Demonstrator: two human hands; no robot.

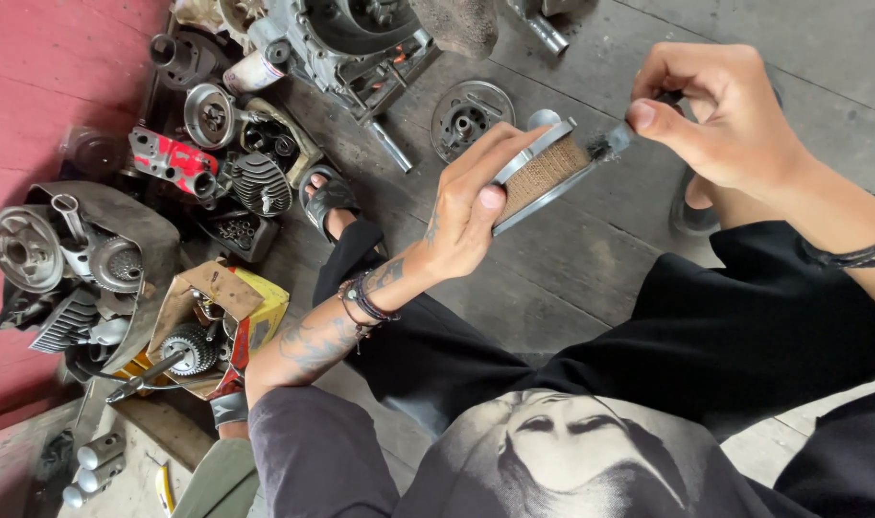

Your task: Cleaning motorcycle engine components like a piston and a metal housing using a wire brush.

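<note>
The left hand (471, 206) is closed around a round air filter (538, 173) with metal rims and brown pleated mesh, gripping it by the lower edge, thumb over the rim. The right hand (720, 115) pinches a small brush (610, 144), its bristles touching the filter's edge at 3 o'clock. The filter is held in the air above the grey plank floor (571, 269), near the centre of the view. Below it, at 12 o'clock, lies a round metal disc (471, 115). At 11 o'clock sits an engine block (351, 43); at 9 o'clock a red part (169, 158) and a finned cylinder (260, 182). At 8 o'clock a cardboard box (217, 321) holds gears. A sandalled foot (327, 201) rests between the parts and the filter
</note>
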